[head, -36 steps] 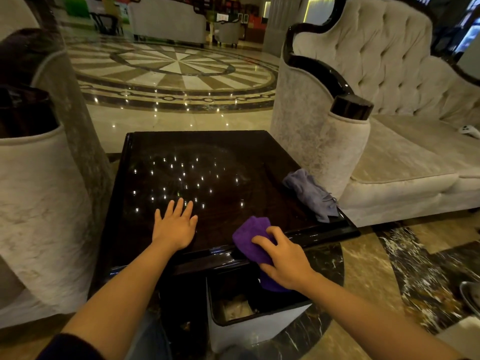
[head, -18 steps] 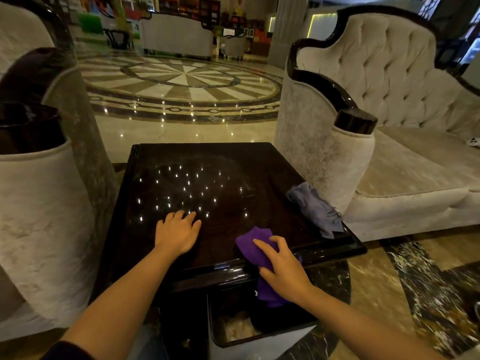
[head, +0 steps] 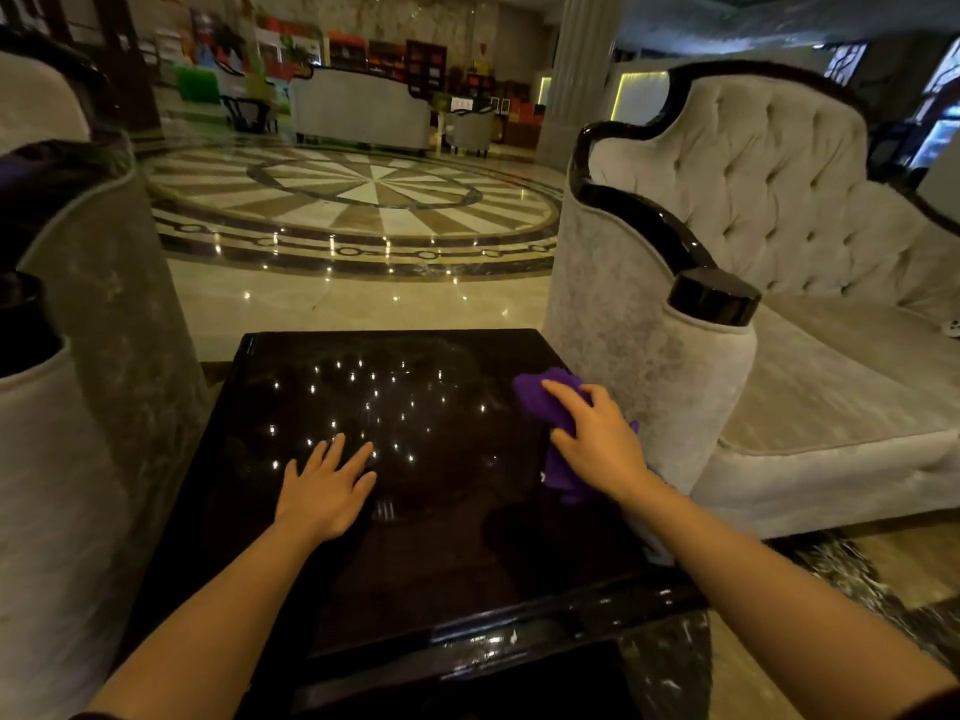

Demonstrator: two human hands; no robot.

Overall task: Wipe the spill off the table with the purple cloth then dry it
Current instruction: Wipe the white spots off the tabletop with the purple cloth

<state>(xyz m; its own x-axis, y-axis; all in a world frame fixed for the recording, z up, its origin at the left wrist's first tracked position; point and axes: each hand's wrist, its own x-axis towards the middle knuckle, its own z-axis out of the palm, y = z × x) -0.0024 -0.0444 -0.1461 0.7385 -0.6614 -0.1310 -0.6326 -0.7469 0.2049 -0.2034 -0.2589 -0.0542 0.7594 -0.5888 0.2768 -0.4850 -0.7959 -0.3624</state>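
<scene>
The dark glossy table point(head: 415, 553) fills the lower middle of the view and mirrors small ceiling lights; I cannot make out a spill on it. My right hand point(head: 597, 444) presses down on the bunched purple cloth point(head: 540, 394) on the table's right side, close to the sofa arm. My left hand point(head: 327, 491) lies flat on the table left of centre, fingers spread, holding nothing. A pale strip of the grey cloth point(head: 655, 545) shows under my right forearm; the rest of it is hidden.
A cream tufted sofa point(head: 779, 210) with a black-capped arm point(head: 712, 298) stands tight against the table's right edge. Another cream armchair point(head: 62, 459) flanks the left side. Polished marble floor point(head: 363, 200) stretches beyond the table's far edge.
My right hand has slid the purple cloth from the table's near edge to its far right part. The left hand stayed flat on the table. The bin below has left the view.
</scene>
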